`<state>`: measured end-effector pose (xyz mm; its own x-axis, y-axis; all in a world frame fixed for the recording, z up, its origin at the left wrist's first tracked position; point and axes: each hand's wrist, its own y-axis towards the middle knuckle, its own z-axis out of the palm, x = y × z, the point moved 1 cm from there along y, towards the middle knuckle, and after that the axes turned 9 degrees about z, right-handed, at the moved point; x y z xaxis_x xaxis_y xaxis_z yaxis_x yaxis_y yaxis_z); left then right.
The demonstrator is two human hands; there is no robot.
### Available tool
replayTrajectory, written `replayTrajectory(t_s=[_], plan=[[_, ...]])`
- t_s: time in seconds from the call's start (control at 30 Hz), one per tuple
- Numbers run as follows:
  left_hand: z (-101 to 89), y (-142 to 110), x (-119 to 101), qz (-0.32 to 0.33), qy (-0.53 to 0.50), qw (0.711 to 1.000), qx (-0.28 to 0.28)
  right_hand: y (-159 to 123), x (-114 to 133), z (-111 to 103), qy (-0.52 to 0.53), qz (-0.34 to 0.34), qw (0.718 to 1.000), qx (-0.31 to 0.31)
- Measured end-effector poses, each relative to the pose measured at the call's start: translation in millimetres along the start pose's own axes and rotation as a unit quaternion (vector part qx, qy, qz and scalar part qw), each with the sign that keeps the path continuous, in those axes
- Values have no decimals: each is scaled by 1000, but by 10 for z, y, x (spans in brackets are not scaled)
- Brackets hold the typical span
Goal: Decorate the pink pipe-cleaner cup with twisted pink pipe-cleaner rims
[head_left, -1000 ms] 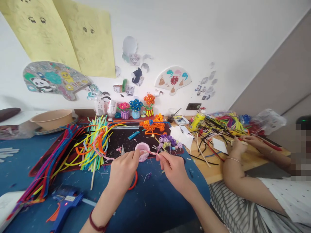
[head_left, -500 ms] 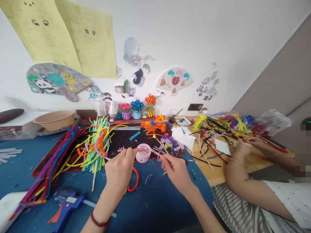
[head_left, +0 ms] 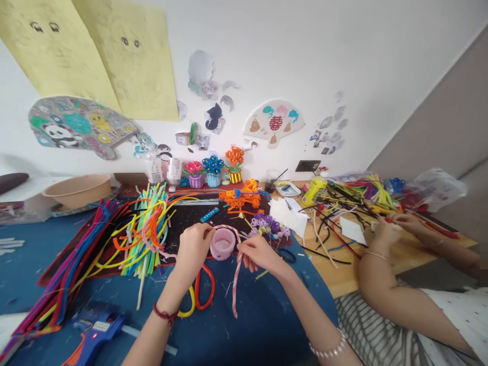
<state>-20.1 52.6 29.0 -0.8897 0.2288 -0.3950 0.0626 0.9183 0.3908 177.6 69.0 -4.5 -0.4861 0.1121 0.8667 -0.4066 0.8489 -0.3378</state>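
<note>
A twisted pink-and-white pipe cleaner (head_left: 235, 292) arches behind a small round pink fuzzy pot (head_left: 222, 244) on the table. My left hand (head_left: 194, 249) pinches one end of it at the pot's left back. On the pot's right, my right hand (head_left: 256, 252) pinches the strand further along, and its loose end hangs down toward the blue mat. The pot stands upright between my hands. Below my left hand, scissors with red and yellow handles (head_left: 206, 287) lie partly hidden by my wrist.
Bundled coloured pipe cleaners (head_left: 147, 229) lie left, with a blue glue gun (head_left: 99, 333) in front. Purple flowers (head_left: 267, 223) and orange flowers (head_left: 244, 195) lie beyond my right hand. Finished flower pots (head_left: 214, 178) line the wall. Another person's arm (head_left: 392, 290) works at right.
The strand was stretched straight over the pot; now it curves behind it with an end hanging down. My right hand has moved slightly left, and the view has shifted a little.
</note>
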Motion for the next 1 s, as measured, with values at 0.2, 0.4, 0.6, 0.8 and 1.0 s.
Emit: replayTrajectory(t_s=[0.2,0.4,0.6,0.8,1.0], plan=[[39,-42,80,-2,-26,998,-53,11,-19,15,-53,-47,994,-85],[-29,-121,75,60,-49,992,-97,-24,-4,-1,-146,-157,934,-284],[-134,-170,-14,98,-9,990,-100,-45,44,35,-319,-317,789,-419],[-310,-208,-345,226,164,952,-125,-171,188,94,-373,-375,753,-392],[-378,-251,-447,278,72,948,-136,-395,323,83,-378,-415,734,-383]])
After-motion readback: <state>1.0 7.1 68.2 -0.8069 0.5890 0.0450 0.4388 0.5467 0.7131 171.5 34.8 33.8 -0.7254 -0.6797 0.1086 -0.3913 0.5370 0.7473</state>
